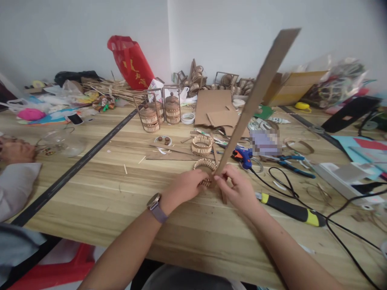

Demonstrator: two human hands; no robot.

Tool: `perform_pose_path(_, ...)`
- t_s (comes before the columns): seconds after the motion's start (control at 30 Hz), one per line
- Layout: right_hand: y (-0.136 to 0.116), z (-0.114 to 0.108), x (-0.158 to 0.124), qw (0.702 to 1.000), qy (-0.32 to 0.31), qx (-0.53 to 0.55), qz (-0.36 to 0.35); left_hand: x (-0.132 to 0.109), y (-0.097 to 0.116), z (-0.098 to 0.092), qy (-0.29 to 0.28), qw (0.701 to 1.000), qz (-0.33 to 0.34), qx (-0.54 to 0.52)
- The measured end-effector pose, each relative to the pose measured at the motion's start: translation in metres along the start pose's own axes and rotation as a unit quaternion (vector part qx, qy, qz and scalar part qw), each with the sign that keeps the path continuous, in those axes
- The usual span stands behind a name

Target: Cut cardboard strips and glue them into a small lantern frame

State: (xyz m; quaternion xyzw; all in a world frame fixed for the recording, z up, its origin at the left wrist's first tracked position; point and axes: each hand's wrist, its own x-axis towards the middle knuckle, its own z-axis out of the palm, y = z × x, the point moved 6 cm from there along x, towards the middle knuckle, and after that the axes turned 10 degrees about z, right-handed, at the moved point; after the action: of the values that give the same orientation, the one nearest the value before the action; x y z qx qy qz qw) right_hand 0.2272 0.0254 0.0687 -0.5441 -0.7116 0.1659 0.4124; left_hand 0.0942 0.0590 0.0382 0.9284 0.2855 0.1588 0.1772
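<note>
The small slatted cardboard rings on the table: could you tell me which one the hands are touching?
The nearer ring, partly hidden behind the left hand and right hand; the other ring sits untouched farther back.

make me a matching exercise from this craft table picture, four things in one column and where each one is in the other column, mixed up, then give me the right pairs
Things:
1. cardboard strip
2. red bag
3. utility knife
4. glue gun

Places:
A. lying on the table just right of the right hand
B. standing at the back against the wall
C. lower end pinched by both hands, the left hand too, slanting up to the right
D. on the table behind the hands, beside the blue-handled pliers

Pairs: 1-C, 2-B, 3-A, 4-D
</note>
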Motion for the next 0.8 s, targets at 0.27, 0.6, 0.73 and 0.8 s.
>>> perform_pose_path(0.27,0.029,-0.019,-0.003,0.995,-0.035,0.045,0.079,-0.004,0.001,-0.006,0.012,0.997,-0.032,0.063)
perform_pose_path(0.6,0.015,-0.010,0.009,0.985,-0.148,-0.065,0.067,-0.003,-0.002,-0.002,0.028,0.998,-0.052,0.037)
perform_pose_path(0.73,0.004,0.005,0.015,0.977,-0.181,-0.107,0.038,-0.004,-0.006,0.001,0.039,0.998,-0.040,0.005)
perform_pose_path(0.8,0.001,0.009,0.018,0.975,-0.184,-0.123,0.020,-0.004,-0.005,0.000,0.038,0.999,-0.035,0.001)
